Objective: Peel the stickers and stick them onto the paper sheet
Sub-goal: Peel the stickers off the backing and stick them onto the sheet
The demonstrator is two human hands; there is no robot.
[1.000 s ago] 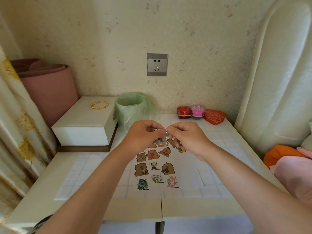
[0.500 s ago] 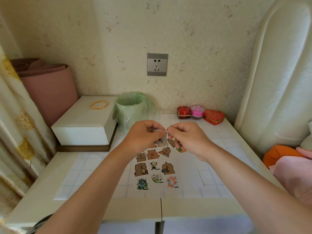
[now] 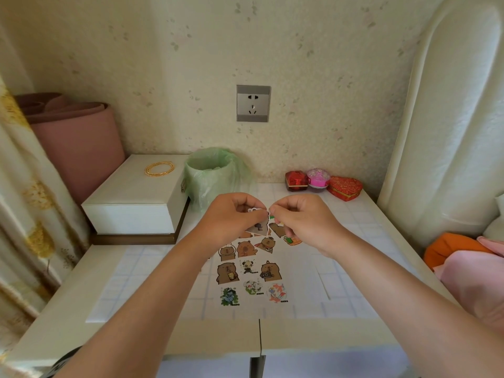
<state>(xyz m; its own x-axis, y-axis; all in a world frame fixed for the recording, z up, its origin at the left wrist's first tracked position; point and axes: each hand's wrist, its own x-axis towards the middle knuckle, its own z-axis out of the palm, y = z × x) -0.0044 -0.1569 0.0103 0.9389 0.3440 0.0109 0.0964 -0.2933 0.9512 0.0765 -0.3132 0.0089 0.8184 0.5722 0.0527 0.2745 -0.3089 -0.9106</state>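
My left hand (image 3: 231, 218) and my right hand (image 3: 302, 221) meet above the far part of the paper sheet (image 3: 297, 279). Both pinch a small sticker piece (image 3: 257, 226) held between their fingertips, with a white edge showing at the top. Several cartoon stickers (image 3: 246, 271) lie flat on the white sheet below the hands, mostly brown animals, with three small colourful ones in the nearest row. The sheet rests on a grid-patterned mat (image 3: 131, 285) on the table. My fingers hide part of the held sticker.
A white box (image 3: 136, 197) with gold bangles (image 3: 159, 168) stands at the left. A green-lined bin (image 3: 210, 175) sits behind the hands. Red and pink small boxes (image 3: 323, 182) line the wall. A cushioned headboard (image 3: 441, 132) and clothes (image 3: 463, 257) are at the right.
Both hands stay at nearly the same spot, pinching the sticker; only slight finger movement shows.
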